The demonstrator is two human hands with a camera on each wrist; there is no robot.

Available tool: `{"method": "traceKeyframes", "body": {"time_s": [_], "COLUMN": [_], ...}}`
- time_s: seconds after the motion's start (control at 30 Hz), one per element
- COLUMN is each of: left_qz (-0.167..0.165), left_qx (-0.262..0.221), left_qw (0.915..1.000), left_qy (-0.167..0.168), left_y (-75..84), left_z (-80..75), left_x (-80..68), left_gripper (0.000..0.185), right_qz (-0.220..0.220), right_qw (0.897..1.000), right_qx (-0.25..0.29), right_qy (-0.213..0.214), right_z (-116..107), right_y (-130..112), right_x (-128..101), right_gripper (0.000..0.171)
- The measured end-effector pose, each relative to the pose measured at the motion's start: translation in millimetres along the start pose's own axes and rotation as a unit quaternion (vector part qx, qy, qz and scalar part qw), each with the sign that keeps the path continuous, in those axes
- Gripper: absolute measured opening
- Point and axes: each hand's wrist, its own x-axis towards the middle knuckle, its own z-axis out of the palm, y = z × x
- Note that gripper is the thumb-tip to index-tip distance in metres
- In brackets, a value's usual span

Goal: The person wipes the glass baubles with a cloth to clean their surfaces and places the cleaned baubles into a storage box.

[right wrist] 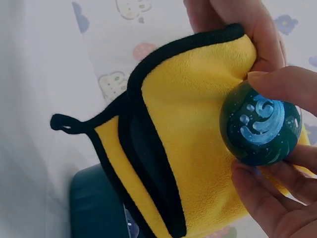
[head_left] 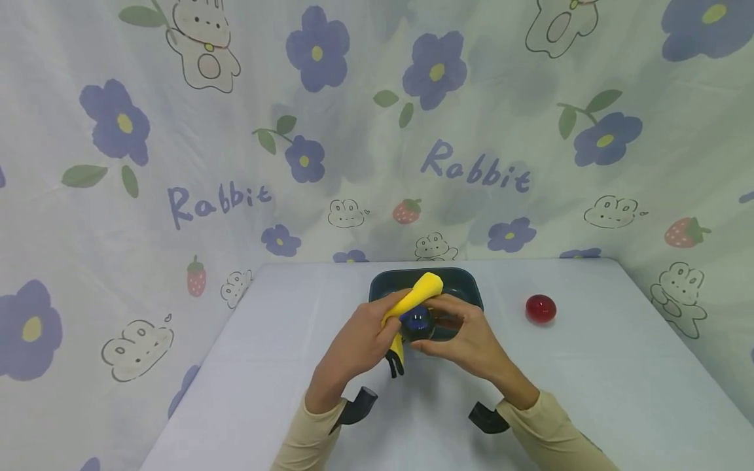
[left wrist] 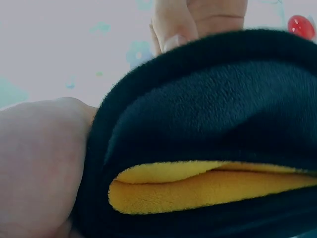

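My left hand (head_left: 360,337) grips a yellow cloth (head_left: 419,292) with a black edge and a hanging loop, folded over so that its dark other side (left wrist: 208,101) fills much of the left wrist view. Between thumb and fingers my right hand (head_left: 471,337) holds a dark blue-green ball (right wrist: 262,124) with a light blue swirl and dots on it. In the right wrist view the ball is up against the cloth's yellow face, near the left hand's fingers. Both hands are above the near part of a dark green tray (head_left: 377,280), partly hiding it.
A glossy red ball (head_left: 540,309) lies on the white table (head_left: 283,340) to the right of the tray. Something reddish shows inside the tray behind my right hand. A patterned curtain (head_left: 353,163) encloses the back and sides. Black curved pieces (head_left: 487,418) stick out at both wrists.
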Motion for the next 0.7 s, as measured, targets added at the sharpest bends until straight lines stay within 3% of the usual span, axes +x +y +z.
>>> {"method": "traceKeyframes", "body": {"time_s": [0.33,0.7], "left_qz": [-0.038,-0.069], "left_qx": [-0.016,-0.041], "left_qw": [0.999,0.9966], "left_qy": [-0.018,-0.016], "left_y": [-3.4,-6.2], "left_z": [-4.6,-5.3], "left_x": [-1.2,1.0], "left_gripper": [0.051,0.05], "right_qz": [-0.011,-0.015], "right_qw": [1.0,0.999], "right_qx": [0.025,0.033], "right_qy": [0.015,0.019], "right_z": [-1.3,-6.2], "right_y": [0.6,2.0], "right_x": [1.6,3.6], "right_gripper": [0.058,0.058]}}
